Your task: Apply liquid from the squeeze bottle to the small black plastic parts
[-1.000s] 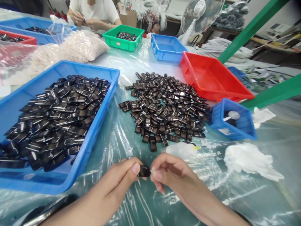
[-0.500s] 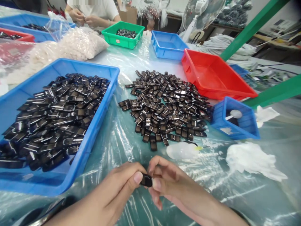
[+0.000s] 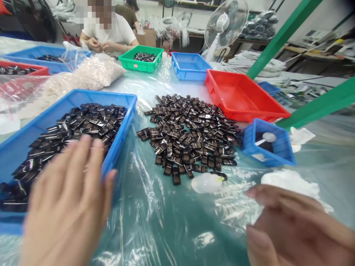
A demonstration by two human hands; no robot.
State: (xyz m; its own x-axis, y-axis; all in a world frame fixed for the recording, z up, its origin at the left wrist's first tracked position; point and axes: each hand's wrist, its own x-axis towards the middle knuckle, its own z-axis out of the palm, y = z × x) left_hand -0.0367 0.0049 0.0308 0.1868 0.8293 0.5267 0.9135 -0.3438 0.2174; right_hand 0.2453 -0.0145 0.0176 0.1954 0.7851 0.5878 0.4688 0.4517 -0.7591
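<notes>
My left hand (image 3: 69,199) is over the near right part of a large blue tray (image 3: 130,111), back of the hand up and fingers stretched out, blurred by motion. Heaped in that tray are many small glossy black pieces (image 3: 91,118) with brownish panels. No piece shows in the left hand, though its palm is hidden. Off to the right, my right hand (image 3: 299,225) hovers above the plastic-covered table, thumb and fingers apart and nothing seen between them. Between the hands, farther back, lies a loose pile of the same black pieces (image 3: 188,136).
A whitish squeeze bottle (image 3: 206,183) lies before the pile. Crumpled white tissue (image 3: 294,181), a small blue bin (image 3: 249,142) with a white spoon and a red tray (image 3: 235,88) are on the right. Behind stand a green tray (image 3: 141,66) and a bag of beige pieces (image 3: 102,72). Across the table sits a person (image 3: 111,33).
The hands have parted: the left went to the blue tray, the right moved rightward. The black piece held between them is no longer visible in either. The view has tilted up slightly.
</notes>
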